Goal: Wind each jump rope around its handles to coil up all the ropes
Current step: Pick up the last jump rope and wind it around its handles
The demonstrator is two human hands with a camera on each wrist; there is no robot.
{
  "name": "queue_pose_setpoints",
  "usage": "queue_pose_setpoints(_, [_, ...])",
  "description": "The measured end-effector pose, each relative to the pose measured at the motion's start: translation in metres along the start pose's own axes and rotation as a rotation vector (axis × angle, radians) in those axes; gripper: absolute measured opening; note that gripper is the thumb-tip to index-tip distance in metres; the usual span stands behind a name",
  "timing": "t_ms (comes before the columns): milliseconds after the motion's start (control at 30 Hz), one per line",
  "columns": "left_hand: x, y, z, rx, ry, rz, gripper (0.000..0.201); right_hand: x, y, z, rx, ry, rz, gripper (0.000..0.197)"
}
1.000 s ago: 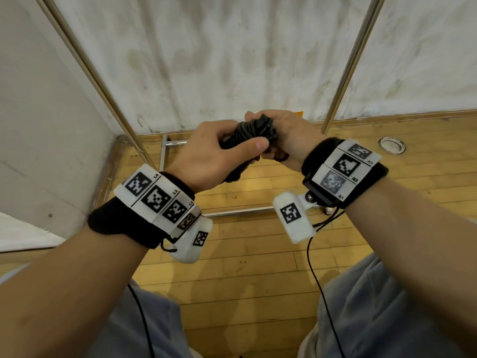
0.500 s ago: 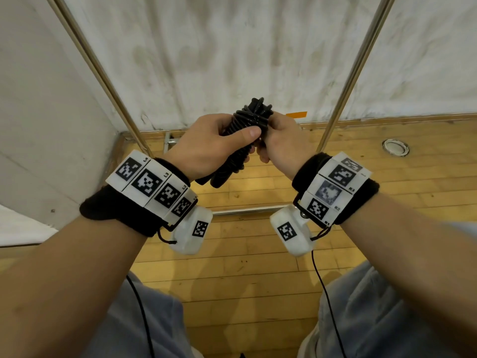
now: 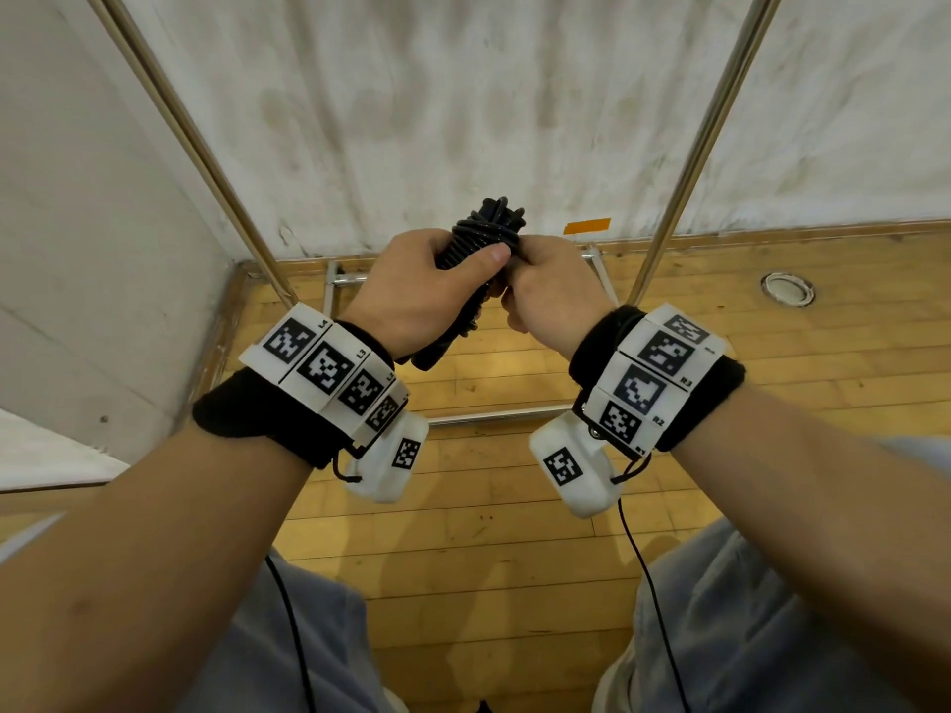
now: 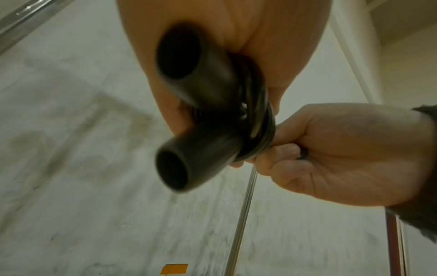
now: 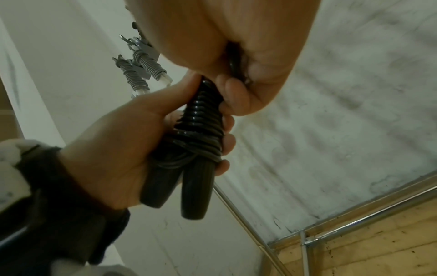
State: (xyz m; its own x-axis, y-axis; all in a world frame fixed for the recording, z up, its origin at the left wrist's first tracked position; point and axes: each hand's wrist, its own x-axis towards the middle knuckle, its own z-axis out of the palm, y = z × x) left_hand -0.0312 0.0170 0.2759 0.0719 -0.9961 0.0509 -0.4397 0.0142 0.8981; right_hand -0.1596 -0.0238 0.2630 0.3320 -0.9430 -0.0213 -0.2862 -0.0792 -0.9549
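Note:
A black jump rope (image 3: 486, 234) is wound in tight coils round its two black handles, which lie side by side (image 5: 189, 186). My left hand (image 3: 437, 285) grips the bundle round its middle, thumb across the coils, handle ends (image 4: 179, 119) sticking out below the fist. My right hand (image 3: 545, 280) is curled against the upper part of the coils and pinches the rope there (image 5: 236, 74). The bundle stands nearly upright, held up in front of the wall. Which bit of rope the right fingers hold is hidden.
A metal rack frame stands ahead, with slanted poles (image 3: 206, 146) (image 3: 710, 126) and floor bars (image 3: 494, 414) on the wooden floor (image 3: 489, 558). A round floor fitting (image 3: 787, 288) sits at right. Orange tape (image 3: 586, 226) marks the white wall. Grey springs (image 5: 141, 65) hang at the rack.
Both hands have lifted the bundle a little and turned it more upright. The right hand has shifted from over the top of the coils to their side.

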Motion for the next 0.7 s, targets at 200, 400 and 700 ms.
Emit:
queue_pose_setpoints(200, [0.0, -0.002, 0.002, 0.0, -0.036, -0.055, 0.038, 0.0, 0.003, 0.002, -0.081, 0.028, -0.028, 0.023])
queue_pose_setpoints(400, [0.0, 0.0, 0.006, -0.011, -0.039, -0.046, 0.03, 0.005, -0.002, -0.007, -0.19, 0.081, -0.097, 0.026])
queue_pose_setpoints(700, [0.006, -0.007, 0.01, -0.053, 0.192, -0.059, 0.022, 0.002, 0.001, -0.013, -0.136, 0.08, -0.072, 0.012])
